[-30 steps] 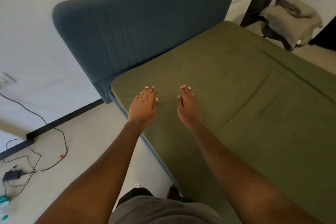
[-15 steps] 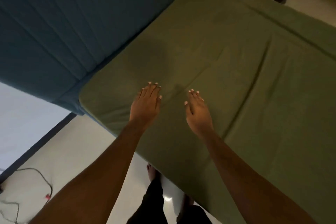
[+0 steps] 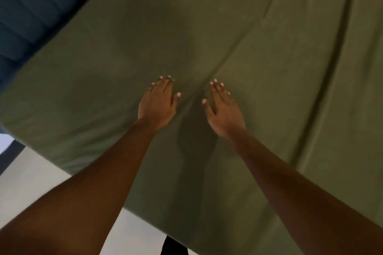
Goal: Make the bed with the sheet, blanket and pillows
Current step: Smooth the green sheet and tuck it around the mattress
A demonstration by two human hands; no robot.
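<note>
Head camera looks down on an olive-green sheet point(image 3: 269, 89), which covers the mattress and fills most of the view, from the centre out to 12 o'clock and 3 o'clock. The left hand point(image 3: 157, 102) lies palm down on the sheet just left of the centre. Its fingers are straight and close together, and they hold nothing. The right hand point(image 3: 224, 112) lies near it toward 3 o'clock, not touching it. It is also flat, with straight fingers and nothing in its grasp. Between the two hands a soft crease point(image 3: 236, 51) runs toward 1 o'clock. A dark blue padded headboard point(image 3: 31, 6) stands at 10 o'clock. Pale floor point(image 3: 31, 172) shows at 8 o'clock.
</note>
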